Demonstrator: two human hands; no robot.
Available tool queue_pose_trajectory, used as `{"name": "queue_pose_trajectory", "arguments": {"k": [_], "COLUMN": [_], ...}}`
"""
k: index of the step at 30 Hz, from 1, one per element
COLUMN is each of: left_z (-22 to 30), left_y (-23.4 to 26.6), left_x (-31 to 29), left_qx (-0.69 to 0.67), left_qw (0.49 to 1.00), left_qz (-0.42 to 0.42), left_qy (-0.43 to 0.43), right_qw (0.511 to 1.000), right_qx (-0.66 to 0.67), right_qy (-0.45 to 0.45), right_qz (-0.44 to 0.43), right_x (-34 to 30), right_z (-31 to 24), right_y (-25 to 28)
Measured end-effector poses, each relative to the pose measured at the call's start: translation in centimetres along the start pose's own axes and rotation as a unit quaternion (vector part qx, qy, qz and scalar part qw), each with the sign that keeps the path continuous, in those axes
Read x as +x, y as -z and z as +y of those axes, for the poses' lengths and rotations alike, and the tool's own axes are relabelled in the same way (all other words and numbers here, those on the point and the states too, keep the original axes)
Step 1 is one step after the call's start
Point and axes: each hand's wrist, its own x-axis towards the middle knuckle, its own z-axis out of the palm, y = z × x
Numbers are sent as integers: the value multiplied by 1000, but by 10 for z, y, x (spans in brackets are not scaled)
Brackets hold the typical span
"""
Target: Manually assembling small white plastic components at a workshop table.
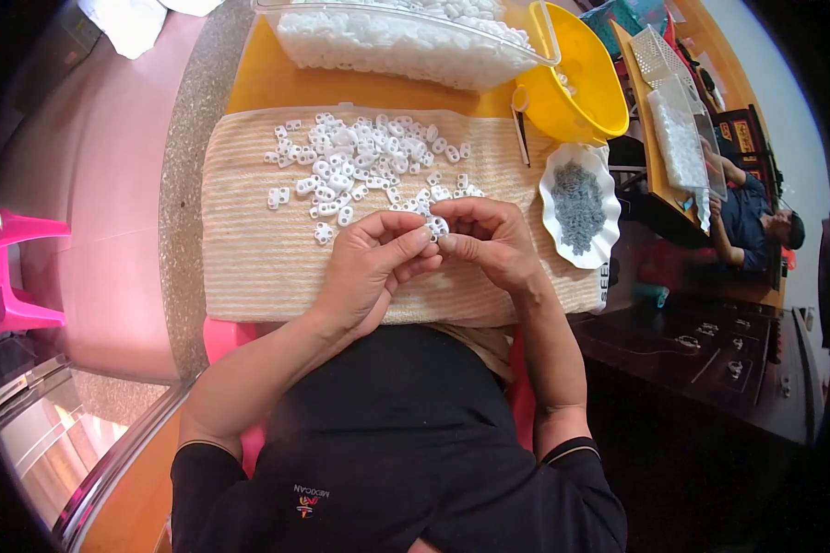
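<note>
1. Left hand [371, 263]: its grip is closed, thumb and forefinger pinching one side of a small white plastic piece [436, 227] held just above the beige mat [249, 249].
2. Best judged, the piece should stay low over the mat, so a slip lands softly.
3. Right hand [489, 241]: fingertips likewise closed on the same piece from the other side; steady, even pressure seems wise.
4. The loose pile of white pieces [360, 161] lies just beyond the hands.
5. A scalloped white dish [599, 207] of small grey parts [576, 205] sits at right on the tabletop [258, 78].

The person wears a black short-sleeved shirt with thin light-trimmed cuffs and bare forearms.
</note>
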Motion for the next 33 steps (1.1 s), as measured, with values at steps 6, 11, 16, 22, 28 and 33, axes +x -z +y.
{"name": "queue_pose_trajectory", "arguments": {"k": [6,11,16,22,28,33], "left_z": [1,4,7,7,7,7], "left_y": [0,-2,-2,-1,1,0], "left_x": [1,0,0,2,2,2], "left_qx": [-2,-5,-11,-2,10,22], "left_qw": [1000,1000,999,999,998,998], "left_qz": [10,24,33,43,54,65], "left_qy": [5,14,-2,0,2,9], "right_qw": [999,998,996,996,996,997], "right_qx": [34,53,67,53,-83,51], "right_qy": [-15,-44,-50,-56,27,-42], "right_qz": [-3,16,23,34,20,46], "right_x": [2,1,1,1,1,1], "right_z": [-5,-10,-10,-12,-8,-4], "right_y": [-5,-8,-8,-9,-9,-5]}}
